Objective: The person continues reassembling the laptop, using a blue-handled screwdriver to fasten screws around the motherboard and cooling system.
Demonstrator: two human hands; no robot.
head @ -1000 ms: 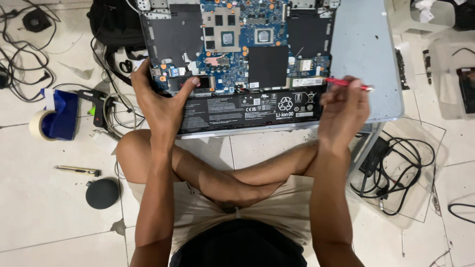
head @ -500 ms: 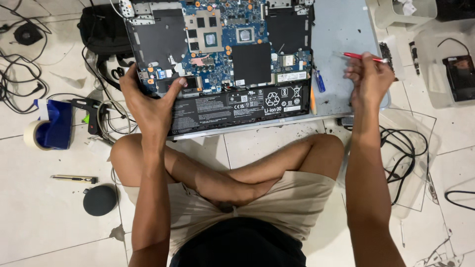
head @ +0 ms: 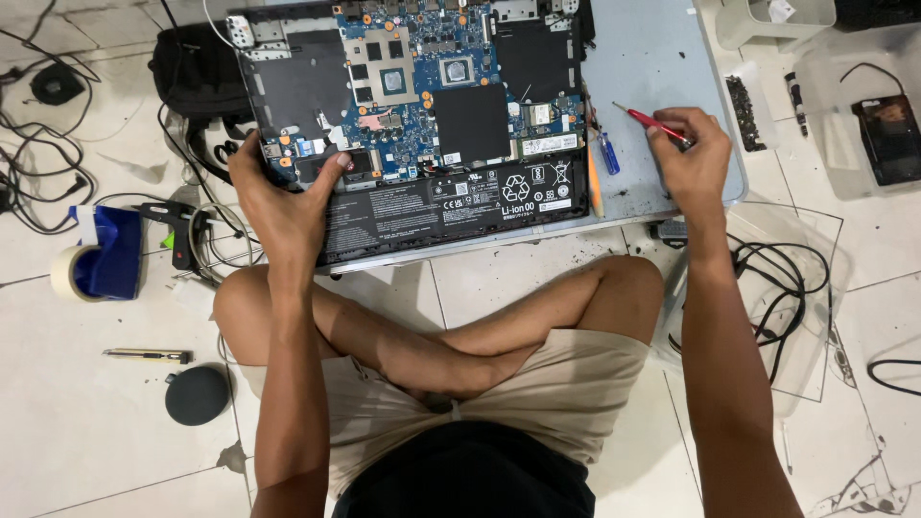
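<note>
Mid-teardown, apparently between screws: left hand (head: 283, 197) clamps the opened laptop (head: 422, 125) at its 8 o'clock corner, right hand (head: 693, 158) pinches a red screwdriver (head: 650, 122) off at 3 o'clock; next needs tip seating.

A tape roll (head: 69, 272), blue cloth (head: 113, 254) and glue gun (head: 173, 230) lie at left. A pen (head: 149, 356) and dark disc (head: 197, 395) sit below them. Black cables (head: 772, 288) coil at right, near a clear tray (head: 887, 125).
</note>
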